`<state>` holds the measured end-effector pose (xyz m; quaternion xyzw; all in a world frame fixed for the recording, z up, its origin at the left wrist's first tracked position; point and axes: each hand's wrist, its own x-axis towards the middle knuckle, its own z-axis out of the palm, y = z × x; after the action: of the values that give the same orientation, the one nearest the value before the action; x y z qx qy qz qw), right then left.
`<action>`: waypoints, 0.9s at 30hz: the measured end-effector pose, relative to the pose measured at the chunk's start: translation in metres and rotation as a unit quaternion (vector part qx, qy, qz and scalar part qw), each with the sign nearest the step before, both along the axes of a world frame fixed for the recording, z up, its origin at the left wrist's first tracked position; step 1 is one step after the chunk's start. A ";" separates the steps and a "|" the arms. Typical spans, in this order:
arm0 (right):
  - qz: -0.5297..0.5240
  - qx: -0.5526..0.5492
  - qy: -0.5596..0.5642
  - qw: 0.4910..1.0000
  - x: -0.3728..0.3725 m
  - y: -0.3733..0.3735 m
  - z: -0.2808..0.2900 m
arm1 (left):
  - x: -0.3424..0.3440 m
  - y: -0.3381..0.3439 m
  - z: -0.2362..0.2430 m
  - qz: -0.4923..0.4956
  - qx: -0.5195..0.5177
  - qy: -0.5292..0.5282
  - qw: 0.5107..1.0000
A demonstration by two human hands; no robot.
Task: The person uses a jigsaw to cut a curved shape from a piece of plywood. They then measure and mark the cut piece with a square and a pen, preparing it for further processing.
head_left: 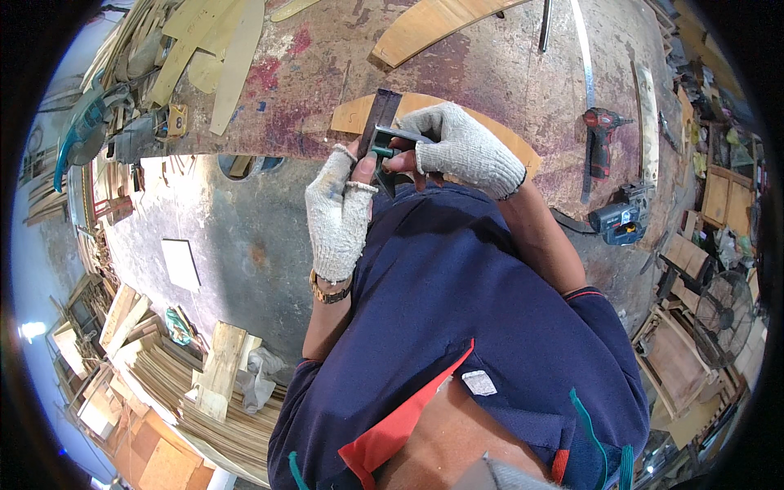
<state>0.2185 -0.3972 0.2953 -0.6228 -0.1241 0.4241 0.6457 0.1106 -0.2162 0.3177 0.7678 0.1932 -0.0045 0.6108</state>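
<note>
At the near edge of the worn workbench (286, 110), I grip a dark metal tool (382, 110) with both hands, in fingerless white gloves. It has an upright dark bar, a crosspiece and a small green part. My left hand (339, 216) is closed on the bar's lower part, thumb raised. My right hand (453, 151) is closed round the crosspiece from the right, fingers curled near the green part. The exact form of the tool is partly hidden by my fingers. Behind it lies a curved plywood piece (498, 139) on the bench.
A second curved plywood piece (441, 24) lies farther back. Thin pale templates (237, 65) and a teal power tool (82, 131) are at left. A red drill (600, 147), steel rule (586, 73) and jigsaw (621, 216) lie at right. Stacked boards (175, 380) and a fan (719, 318) stand below.
</note>
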 end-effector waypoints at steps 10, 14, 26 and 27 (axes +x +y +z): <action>0.008 -0.023 -0.001 1.000 0.002 -0.001 0.006 | 0.001 -0.002 0.003 0.013 -0.009 0.015 1.000; 0.002 -0.015 0.001 1.000 0.003 -0.001 0.008 | 0.001 -0.001 0.001 0.006 -0.014 0.009 1.000; 0.002 -0.014 -0.019 1.000 0.002 -0.001 0.004 | 0.001 -0.001 0.002 0.001 -0.008 0.001 1.000; 0.001 -0.015 -0.018 1.000 0.002 -0.001 0.004 | 0.001 -0.001 0.001 -0.001 -0.008 -0.001 1.000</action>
<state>0.2204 -0.3984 0.2998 -0.6401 -0.1303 0.4152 0.6331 0.1118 -0.2171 0.3186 0.7632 0.1918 -0.0057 0.6171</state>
